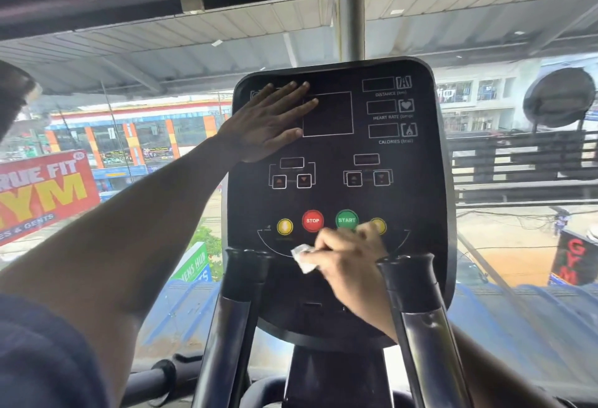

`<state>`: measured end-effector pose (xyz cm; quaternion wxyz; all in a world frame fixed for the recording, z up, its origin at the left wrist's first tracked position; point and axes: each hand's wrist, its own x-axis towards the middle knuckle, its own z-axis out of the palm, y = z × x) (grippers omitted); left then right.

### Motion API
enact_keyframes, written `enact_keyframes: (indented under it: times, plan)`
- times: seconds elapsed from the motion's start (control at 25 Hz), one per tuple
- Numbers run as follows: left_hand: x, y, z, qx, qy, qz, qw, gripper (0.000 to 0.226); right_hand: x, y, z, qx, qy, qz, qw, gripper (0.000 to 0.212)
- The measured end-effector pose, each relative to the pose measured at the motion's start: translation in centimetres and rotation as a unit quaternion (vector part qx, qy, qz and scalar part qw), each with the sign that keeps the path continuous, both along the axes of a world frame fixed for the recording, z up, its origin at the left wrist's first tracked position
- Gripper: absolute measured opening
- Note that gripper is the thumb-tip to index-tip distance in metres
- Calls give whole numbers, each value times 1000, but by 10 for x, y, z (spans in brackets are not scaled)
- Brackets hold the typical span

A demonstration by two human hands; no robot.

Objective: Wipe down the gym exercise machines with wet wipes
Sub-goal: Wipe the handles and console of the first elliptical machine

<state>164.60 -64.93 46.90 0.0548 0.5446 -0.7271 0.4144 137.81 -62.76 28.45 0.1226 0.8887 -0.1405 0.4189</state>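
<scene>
The exercise machine's black console (414,200) fills the middle of the view, with display boxes up top and round STOP (312,220) and START (346,219) buttons lower down. My left hand (268,123) lies flat with straight fingers on the console's upper left, beside the central screen. My right hand (348,262) pinches a small crumpled white wet wipe (303,257) against the lower panel, just under the buttons. It partly covers the START button and the right yellow button.
Two metal handlebars with black grips rise in front of the console, a left one (236,294) and a right one (417,304). Behind the console is a large window (145,148) onto a street with buildings and gym signs. A vertical pole (352,12) stands behind the console.
</scene>
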Motion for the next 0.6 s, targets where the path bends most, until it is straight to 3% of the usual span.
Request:
enact_keyframes:
  times: [0.16, 0.28, 0.4, 0.52, 0.6]
  plan:
    - [-1, 0, 0, 3, 1, 8, 1000, 61, 10, -32, 36, 17, -15, -40, 999, 26]
    - [3, 0, 0, 3, 5, 7, 1000, 57, 62, -31, 73, -34, -5, -30, 999, 30]
    - [0, 1, 3, 12, 17, 10, 1000, 56, 82, -8, 51, -79, 65, 39, 994, 48]
    - [-3, 1, 3, 19, 4, 26, 999, 56, 73, 13, 18, -85, 92, 92, 988, 52]
    - [-5, 5, 10, 12, -11, 41, 999, 58, 79, 7, 30, -69, 93, 99, 988, 50]
